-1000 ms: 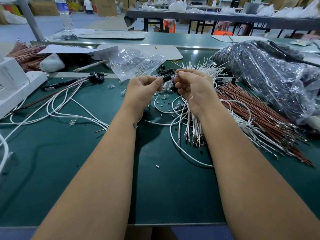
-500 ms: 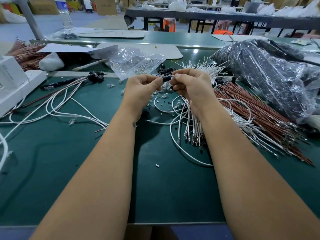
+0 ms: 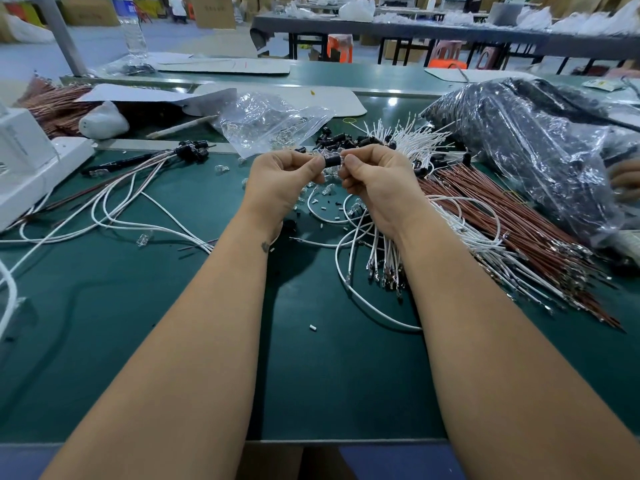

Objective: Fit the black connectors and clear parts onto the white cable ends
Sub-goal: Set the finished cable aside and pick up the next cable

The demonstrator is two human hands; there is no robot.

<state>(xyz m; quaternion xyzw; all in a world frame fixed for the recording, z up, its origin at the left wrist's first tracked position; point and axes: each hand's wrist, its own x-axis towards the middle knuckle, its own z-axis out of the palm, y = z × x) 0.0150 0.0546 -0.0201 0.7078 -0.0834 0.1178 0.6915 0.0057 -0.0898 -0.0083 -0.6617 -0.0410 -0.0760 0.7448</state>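
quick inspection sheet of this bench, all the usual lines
surface: green bench mat, white offcuts scattered on it
job's things: black connector held between both hands; spare black connectors behind
clutter: clear zip bag, black-filled plastic sack, pencil
hands: left hand and right hand pinch the connector
cables: white cables, brown wires, finished leads
surroundings: water bottle, further tables

Both forearms reaching forward; left hand [image 3: 282, 181] and right hand [image 3: 375, 181] pinching with curled fingers, thumbs nearly meeting.

Green bench [image 3: 173, 341] (strewn white cables [image 3: 381, 258])
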